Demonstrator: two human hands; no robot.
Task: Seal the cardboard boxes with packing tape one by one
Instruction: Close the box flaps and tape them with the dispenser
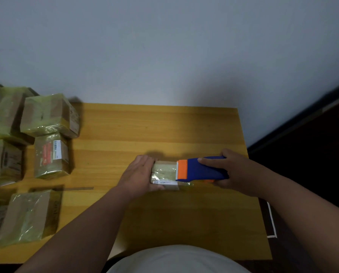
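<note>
Here, looking down from the head camera: lying flat on the wooden table [125, 127], a small cardboard box [165, 174], its top shining with yellowish tape and a white label showing along its near edge. Resting on the box's left end, the left hand [140, 174], fingers straight and pressing, thumb running along the near side. Gripping a blue and orange tape dispenser [201, 170] at the box's right end, the right hand [231, 171], fingers curled over the blue body, the orange toothed edge touching the box top. Trailing from the box toward the dispenser, a strip of tape along the near side. Sitting well left of the box, a cluster of taped boxes [48, 115], some stacked, one bearing a red and white label.
</note>
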